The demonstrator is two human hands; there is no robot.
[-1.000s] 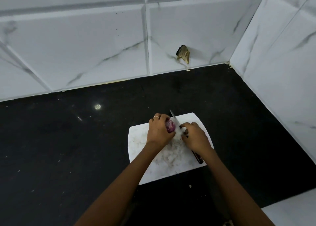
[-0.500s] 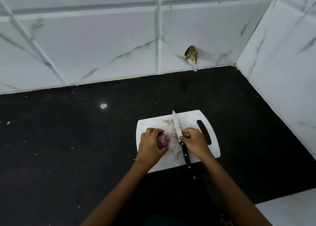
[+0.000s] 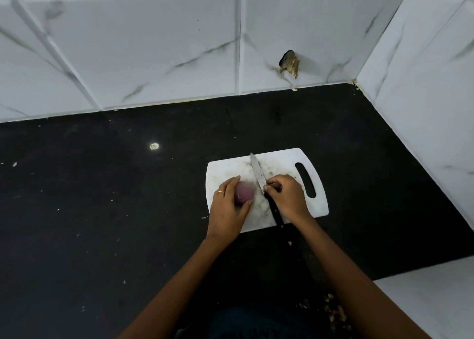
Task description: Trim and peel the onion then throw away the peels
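A purple onion (image 3: 245,192) sits on the left part of a white cutting board (image 3: 287,159), and my left hand (image 3: 229,205) grips it from the left. Just to its right, my right hand (image 3: 288,197) is curled over a black-handled knife (image 3: 257,173) where the blade meets the handle. The blade points away from me across the board and lies beside the onion, a small gap apart. The handle's end sticks out below my right hand. The onion looks blurred.
The board lies on a black countertop (image 3: 115,210) flecked with small crumbs. White marble-look tile walls (image 3: 154,43) close off the back and right. A broken hole (image 3: 289,63) marks the back wall. Bits of peel (image 3: 333,310) lie at the counter's near right edge.
The view shifted, so the board's slot handle is uncovered at its right. My left hand turned the onion and its fingers opened wider around it. The knife stayed beside it.
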